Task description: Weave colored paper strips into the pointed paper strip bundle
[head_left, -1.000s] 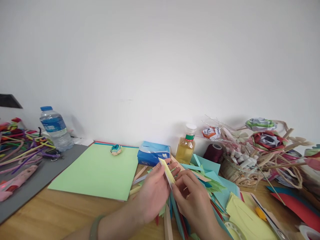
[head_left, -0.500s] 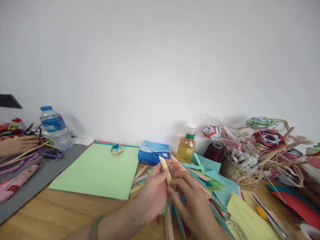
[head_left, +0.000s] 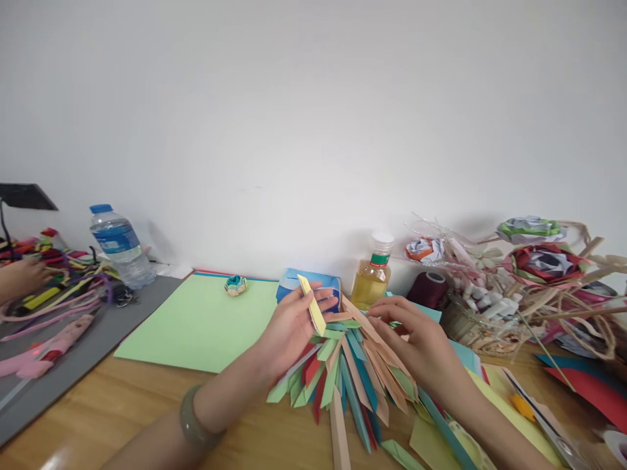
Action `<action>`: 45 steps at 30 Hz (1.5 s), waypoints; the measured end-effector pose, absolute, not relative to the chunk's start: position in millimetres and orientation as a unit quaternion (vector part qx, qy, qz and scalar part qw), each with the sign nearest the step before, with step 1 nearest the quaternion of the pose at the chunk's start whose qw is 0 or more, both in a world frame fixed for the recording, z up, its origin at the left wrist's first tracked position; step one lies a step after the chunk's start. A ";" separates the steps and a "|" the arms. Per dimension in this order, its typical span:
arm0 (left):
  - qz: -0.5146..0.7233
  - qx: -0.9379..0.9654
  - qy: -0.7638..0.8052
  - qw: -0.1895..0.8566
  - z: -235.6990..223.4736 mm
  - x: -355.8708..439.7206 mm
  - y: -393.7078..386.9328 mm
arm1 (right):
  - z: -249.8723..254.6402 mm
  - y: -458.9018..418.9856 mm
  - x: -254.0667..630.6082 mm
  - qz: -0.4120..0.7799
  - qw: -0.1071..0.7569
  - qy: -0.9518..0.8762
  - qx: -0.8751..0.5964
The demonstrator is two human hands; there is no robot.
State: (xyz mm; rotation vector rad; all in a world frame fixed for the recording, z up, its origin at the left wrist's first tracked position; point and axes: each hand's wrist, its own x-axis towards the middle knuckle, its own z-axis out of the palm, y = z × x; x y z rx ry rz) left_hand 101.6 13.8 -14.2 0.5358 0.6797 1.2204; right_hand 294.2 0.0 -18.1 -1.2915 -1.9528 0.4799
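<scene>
Between the thumb and fingers of my left hand [head_left: 294, 320] is a folded yellow paper strip [head_left: 312, 305], tilted and raised above the table. My right hand [head_left: 409, 326] hovers over the right side of a heap of folded paper strips [head_left: 343, 365] in green, peach, red and blue. Its fingers are apart and slightly curled, and nothing shows in them; whether the fingertips touch the heap I cannot tell. Just behind my left hand lies a blue tissue pack [head_left: 289, 279], partly covered by it. A bottle of yellow liquid [head_left: 371, 281] stands beyond the heap.
Green paper sheets [head_left: 196, 326] carry a small folded paper flower [head_left: 236, 285]. Scissors [head_left: 543, 418] lie on the right near yellow paper [head_left: 519, 411]. Paper flowers [head_left: 546, 267] and a basket [head_left: 470, 320] crowd the right. A water bottle [head_left: 120, 245] and another person's hand [head_left: 24, 277] are left.
My right hand has left the yellow strip and moved right over the heap, its fingers opening. My left hand keeps the strip and has shifted left, uncovering more of the heap.
</scene>
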 end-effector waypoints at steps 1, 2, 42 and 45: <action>0.553 0.246 0.322 0.728 -13.6 98.1 17.2 | -20.3 3.4 297.1 0.183 0.345 -0.767 -0.508; 0.551 0.246 0.334 0.724 -13.4 95.0 20.4 | -23.8 6.4 299.0 0.178 0.324 -0.775 -0.513; 0.497 0.267 0.328 0.758 -25.8 83.1 38.5 | -70.8 22.0 293.2 0.065 0.214 -0.876 -0.427; 0.495 0.274 0.319 0.760 -24.2 83.7 37.6 | -69.9 21.0 292.0 0.069 0.201 -0.880 -0.426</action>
